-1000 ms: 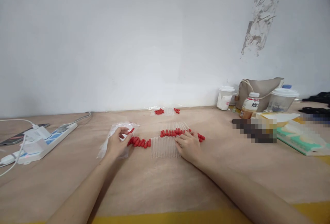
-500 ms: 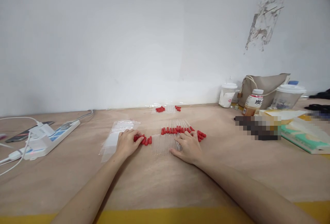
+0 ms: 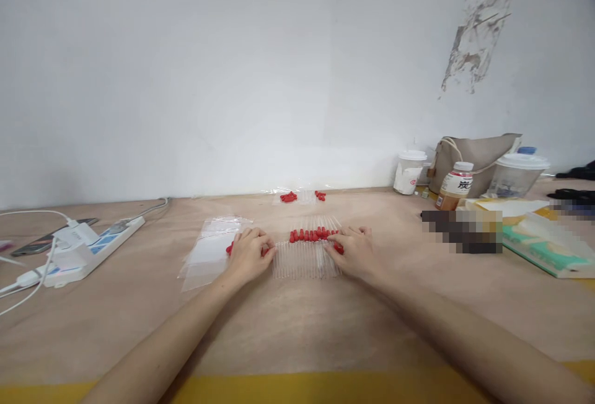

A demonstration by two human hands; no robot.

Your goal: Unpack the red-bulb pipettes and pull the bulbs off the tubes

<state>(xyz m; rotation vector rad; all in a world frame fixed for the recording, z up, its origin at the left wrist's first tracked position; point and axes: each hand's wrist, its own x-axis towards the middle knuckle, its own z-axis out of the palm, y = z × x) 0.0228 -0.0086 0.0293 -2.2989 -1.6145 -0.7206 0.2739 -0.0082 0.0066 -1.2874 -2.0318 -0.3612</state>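
A row of clear plastic tubes (image 3: pixel 304 260) lies flat on the brown table, with red caps (image 3: pixel 312 235) lined along its far edge. My left hand (image 3: pixel 248 255) rests at the row's left end, fingers curled over several loose red caps (image 3: pixel 229 248). My right hand (image 3: pixel 356 252) sits at the row's right end, fingers bent down onto the tubes and caps there. Both hands press in on the row from either side.
Clear plastic bags (image 3: pixel 209 252) lie left of my left hand. A white power strip (image 3: pixel 88 249) with cables and a phone sits far left. More red caps (image 3: pixel 289 196) lie by the wall. Cups, a bottle (image 3: pixel 455 186), a bag and boxes crowd the right.
My left hand moved right from the plastic bags to the row's left end, covering the loose caps. My right hand shifted onto the row's right end.
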